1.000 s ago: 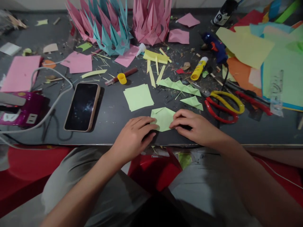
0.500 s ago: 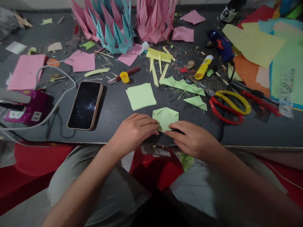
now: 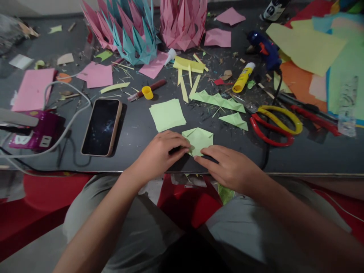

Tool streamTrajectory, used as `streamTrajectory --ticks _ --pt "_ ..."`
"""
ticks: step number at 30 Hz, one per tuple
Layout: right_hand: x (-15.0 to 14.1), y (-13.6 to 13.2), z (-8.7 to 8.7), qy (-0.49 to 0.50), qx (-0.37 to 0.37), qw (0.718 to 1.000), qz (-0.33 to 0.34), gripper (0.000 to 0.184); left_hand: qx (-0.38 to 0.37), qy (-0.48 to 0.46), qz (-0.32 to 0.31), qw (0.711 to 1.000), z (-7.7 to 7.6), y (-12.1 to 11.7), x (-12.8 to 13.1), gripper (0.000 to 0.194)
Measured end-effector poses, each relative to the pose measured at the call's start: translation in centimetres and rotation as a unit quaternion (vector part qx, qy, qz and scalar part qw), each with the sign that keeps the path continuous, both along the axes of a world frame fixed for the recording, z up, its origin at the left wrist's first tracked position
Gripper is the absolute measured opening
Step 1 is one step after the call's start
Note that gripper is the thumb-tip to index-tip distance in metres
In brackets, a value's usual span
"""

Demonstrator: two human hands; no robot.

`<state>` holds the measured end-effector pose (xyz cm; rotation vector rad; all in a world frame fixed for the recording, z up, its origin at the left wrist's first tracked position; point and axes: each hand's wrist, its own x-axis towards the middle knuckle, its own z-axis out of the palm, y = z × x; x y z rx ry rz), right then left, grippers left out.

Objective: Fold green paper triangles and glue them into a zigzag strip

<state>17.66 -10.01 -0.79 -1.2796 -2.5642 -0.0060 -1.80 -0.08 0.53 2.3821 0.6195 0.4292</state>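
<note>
1. The left hand [image 3: 165, 151] reaches in from the left, its thumb and forefinger drawn together at the tips, pinching the lower left edge of the folded green sheet [image 3: 200, 139]. A small dark gap shows behind the tips, between thumb and forefinger; the remaining fingers curl close alongside.
2. The right hand [image 3: 229, 163] comes in from the other side, its thumb and forefinger reaching the sheet's lower right edge and bottom point. They stand only narrowly apart; whether they grip the paper or merely press on it, I cannot tell.
3. The fingertips of the two hands are near each other but apart, with the bottom of the sheet between them.
4. The sheet lies on the dark table [image 3: 136, 132], near the front edge, its top corners folded in and its upper edge peaked.
5. Just beyond the sheet, a little to the left, lies a loose stack of green squares [image 3: 167, 115], slightly fanned.
6. Beyond it to the right lie a single green folded triangle [image 3: 235, 121] and, farther back, a row of joined green triangles [image 3: 217, 101].
7. A phone [image 3: 101, 127] lies well left of the left hand; red and yellow handle loops [image 3: 297, 124] rest beyond the right hand.
</note>
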Motion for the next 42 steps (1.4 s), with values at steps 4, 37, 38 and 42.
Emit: streamTrajectory --ticks 4,37,38,42 --pt "0.0 0.1 0.1 0.005 -0.017 1.000 0.004 0.033 -0.009 0.015 0.010 1.000 0.1 -0.1 0.3 0.013" --pt "-1.2 0.0 0.1 0.003 -0.048 0.997 -0.060 0.034 0.242 0.100 0.042 0.964 -0.7 -3.9 0.0 0.023" --pt "-1.3 -0.1 0.1 -0.002 -0.040 0.997 -0.066 0.035 0.259 0.101 0.030 0.960 -0.7 -4.3 -0.2 0.025" --pt "-1.6 -0.4 0.3 -0.016 -0.030 0.996 -0.078 0.038 0.285 0.115 0.041 0.951 -0.7 -4.8 -0.9 0.028"
